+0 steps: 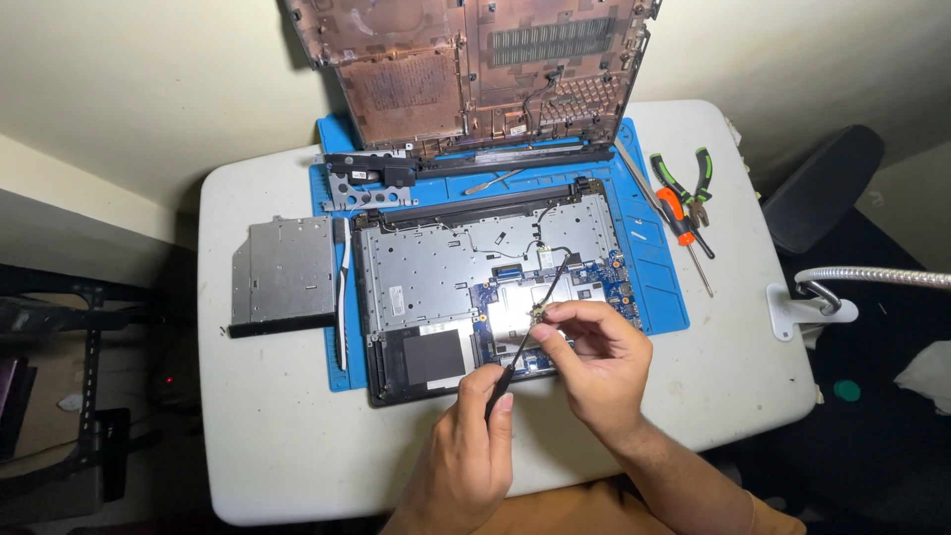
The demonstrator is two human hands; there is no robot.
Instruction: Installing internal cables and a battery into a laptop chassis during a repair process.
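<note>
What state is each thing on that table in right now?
Laptop base: opened, insides bare.
Bottom cover: off, propped upright.
Drive: out, flat on the table.
Pliers: lying unused.
Left hand: grips a black tool.
Right hand: pinches a small part.

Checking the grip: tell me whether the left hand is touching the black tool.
Touching. The head view shows the left hand with fingers wrapped around the black tool.

The mat under the open laptop is bright blue, on a white table. The laptop's insides are silver-grey, with a blue board (speckled with small parts). The pliers have green-and-black handles; the screwdriver beside them is orange.
</note>
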